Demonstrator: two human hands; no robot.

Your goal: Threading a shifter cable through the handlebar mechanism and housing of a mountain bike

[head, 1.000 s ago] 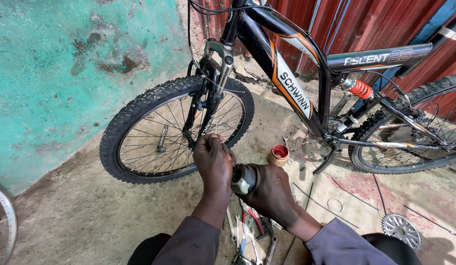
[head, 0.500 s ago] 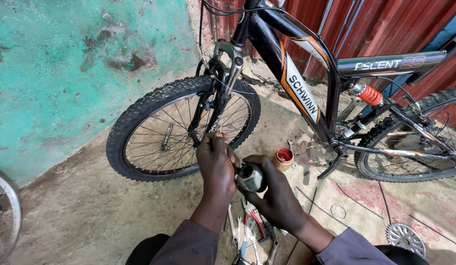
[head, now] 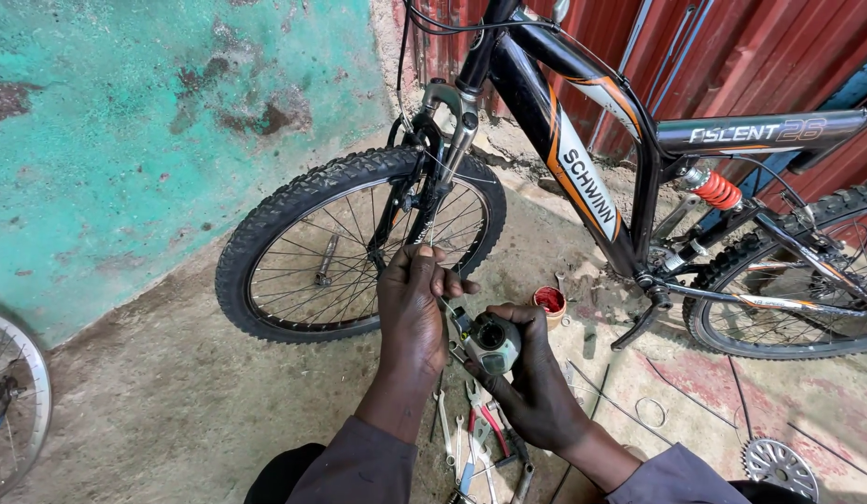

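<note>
Holding: right hand (head: pixel 536 387) wrapped closed around one small grey-green cylindrical bicycle part (head: pixel 490 340), open end facing up, just in front of the front wheel (head: pixel 354 245).
Left hand: left hand (head: pixel 413 303) pinched shut, thumb and fingertips gripping one thin cable (head: pixel 448 304) that runs down to the part; hand sits just in front of the front wheel's lower rim.
Bicycle: one black bicycle (head: pixel 583 177) with white and orange frame panels, standing upright; front wheel nearest the hands.
Wheels: two knobby tyres on the bicycle, the rear wheel (head: pixel 788 271) well to the right of the front wheel; one more bare rim (head: pixel 13 392) at the frame edge, far left of the front wheel.
Spring: one orange shock coil (head: pixel 716 189), up and right of the front wheel.
Cup: one small red-filled cup (head: pixel 549 301) on the ground, just right of the front wheel, close to the right hand.
Tools: several hand tools (head: pixel 475 434) lying in a loose pile below the hands; count unclear.
Sprocket: one toothed cog (head: pixel 779 464) on the ground, far right of the front wheel.
Wall: one teal wall (head: pixel 125 121) behind the front wheel.
</note>
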